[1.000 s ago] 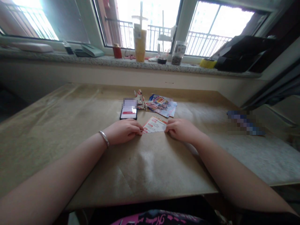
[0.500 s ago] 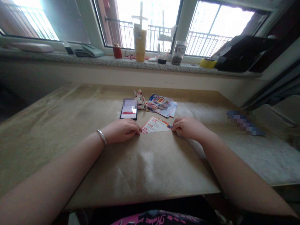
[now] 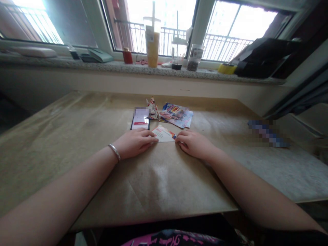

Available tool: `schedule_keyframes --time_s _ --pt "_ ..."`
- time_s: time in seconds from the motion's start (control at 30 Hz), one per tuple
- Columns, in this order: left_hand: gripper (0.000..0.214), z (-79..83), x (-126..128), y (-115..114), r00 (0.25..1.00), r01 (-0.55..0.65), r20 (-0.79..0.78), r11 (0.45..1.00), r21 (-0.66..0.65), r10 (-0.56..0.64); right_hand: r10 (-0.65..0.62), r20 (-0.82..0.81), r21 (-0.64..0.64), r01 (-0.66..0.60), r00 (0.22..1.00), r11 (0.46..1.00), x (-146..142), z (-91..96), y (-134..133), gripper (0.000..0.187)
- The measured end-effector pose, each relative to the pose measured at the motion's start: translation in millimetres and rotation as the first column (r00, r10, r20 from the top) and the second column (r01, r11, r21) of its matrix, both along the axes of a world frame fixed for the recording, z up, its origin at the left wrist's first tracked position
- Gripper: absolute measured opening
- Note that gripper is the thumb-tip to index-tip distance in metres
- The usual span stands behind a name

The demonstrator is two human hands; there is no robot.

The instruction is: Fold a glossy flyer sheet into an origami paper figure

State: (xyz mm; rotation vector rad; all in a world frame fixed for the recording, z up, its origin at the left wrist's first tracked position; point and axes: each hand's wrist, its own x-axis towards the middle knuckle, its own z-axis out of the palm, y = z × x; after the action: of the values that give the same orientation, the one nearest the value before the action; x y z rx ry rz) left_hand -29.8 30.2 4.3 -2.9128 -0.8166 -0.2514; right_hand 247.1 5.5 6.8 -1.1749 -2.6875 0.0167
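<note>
A folded sheet of printed paper (image 3: 164,134), white with red labels and a coloured border, lies on the table between my two hands. My left hand (image 3: 136,142), with a silver bangle at the wrist, holds its left corner, fingertips resting over the front edge. My right hand (image 3: 192,144) is curled on the right corner, fingers bent and closed on it. Both fingers and paper corners partly hide each other. Just behind my left hand lies a phone (image 3: 140,124) with its screen lit.
A crumpled paper piece (image 3: 153,111) and a stack of colourful printed sheets (image 3: 176,115) lie behind the folded paper. A blurred blue item (image 3: 268,134) is at the right. On the windowsill (image 3: 159,71) stand a tall yellow drink cup (image 3: 153,48), a red jar (image 3: 127,56) and other containers.
My hands have come closer together, the right one moving left. The visible paper looks narrower, its side corners now drawn inward under my fingers.
</note>
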Motion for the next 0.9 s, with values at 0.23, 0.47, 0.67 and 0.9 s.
schedule_keyframes --time_s 0.23,0.47,0.67,0.9 --pt "0.032 1.3 2.1 -0.8 0.999 0.033 0.003 0.999 -0.014 -0.033 -0.003 0.019 0.012 0.003 1.0 1.0 1.3 1.5 -0.4 0.024" --pt "0.03 3.0 1.5 -1.6 0.999 0.01 0.047 0.997 -0.083 -0.007 -0.096 0.119 0.019 0.094 0.988 0.995 -0.7 8.6 -4.3 0.026" --pt "0.026 7.3 3.4 -4.3 0.997 -0.052 0.051 0.99 -0.131 0.06 -0.215 0.248 0.029 0.214 0.945 0.976 6.0 19.0 -6.2 0.027" --pt "0.029 5.5 7.8 -8.4 0.953 -0.302 -0.011 0.952 -0.04 0.302 -0.289 0.272 0.05 0.286 0.918 0.957 2.5 20.1 -7.6 0.024"
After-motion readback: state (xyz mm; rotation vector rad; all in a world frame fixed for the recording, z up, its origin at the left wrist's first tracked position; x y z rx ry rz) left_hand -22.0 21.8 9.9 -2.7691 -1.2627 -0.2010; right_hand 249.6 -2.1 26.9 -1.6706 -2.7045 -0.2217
